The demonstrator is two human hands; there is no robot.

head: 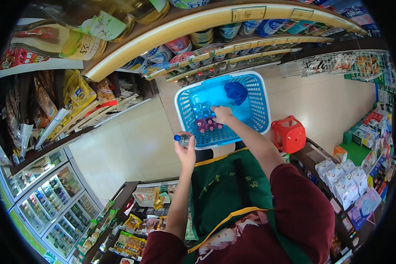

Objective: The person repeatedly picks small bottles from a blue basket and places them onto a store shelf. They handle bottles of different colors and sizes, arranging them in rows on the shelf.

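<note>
My left hand point(186, 148) holds a clear bottle with a blue cap point(181, 139) just outside the near left corner of a blue plastic basket with a white rim point(266, 99). Inside the basket, my right hand point(221, 114) is at a group of small bottles, its fingers on or beside a blue-capped one; how firmly it grips is hidden. Several blue-capped clear bottles point(198, 108) stand at the basket's left, with several pink-capped bottles point(203, 124) on their near side. A crumpled dark blue cloth point(236, 93) lies at the basket's far right.
A red plastic stool point(290, 133) stands right of the basket. Beyond the basket run shelves of bottles and cans with a yellow edge point(184, 28). Snack shelves point(76, 95) are at left, wire baskets point(346, 64) at far right, packaged goods point(348, 184) at near right, and glass-door coolers point(52, 198) at lower left.
</note>
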